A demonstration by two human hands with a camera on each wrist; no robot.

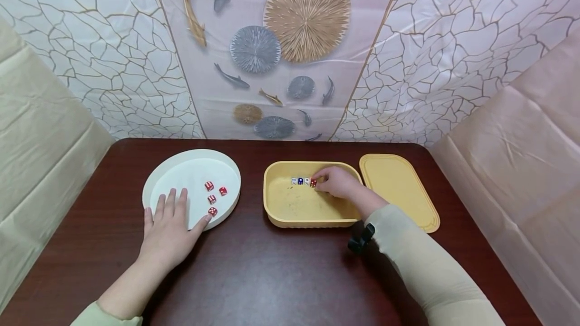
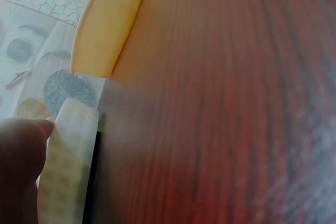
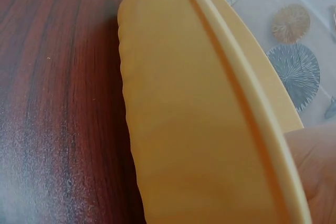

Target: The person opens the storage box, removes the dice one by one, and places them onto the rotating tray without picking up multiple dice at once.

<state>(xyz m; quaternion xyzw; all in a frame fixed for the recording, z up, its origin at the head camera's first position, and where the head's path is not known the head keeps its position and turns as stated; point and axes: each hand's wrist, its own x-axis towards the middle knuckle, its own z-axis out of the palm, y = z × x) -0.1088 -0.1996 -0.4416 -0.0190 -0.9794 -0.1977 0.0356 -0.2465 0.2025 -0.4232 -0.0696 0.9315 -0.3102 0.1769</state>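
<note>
Inside the yellow tub (image 1: 312,223), my right hand (image 1: 337,182) pinches a red die (image 1: 313,183) at the end of a short row. Beside that die, in line to its left, are a white die (image 1: 307,181), a blue die (image 1: 300,181) and another white die (image 1: 294,181). My left hand (image 1: 167,235) lies with straight fingers over the near rim of the round white tray (image 1: 156,175). Several red dice (image 1: 209,185) lie in the tray, one close to the left thumb tip. In the right wrist view, the tub's wall (image 3: 178,103) hides the fingertips.
A yellow lid (image 1: 399,190) lies flat on the dark wooden table (image 1: 254,270), right of the tub. Patterned cloth (image 1: 272,14) hangs behind the table, and beige panels (image 1: 512,155) stand at both sides. A black clip-like object (image 1: 361,239) sits at the right wrist.
</note>
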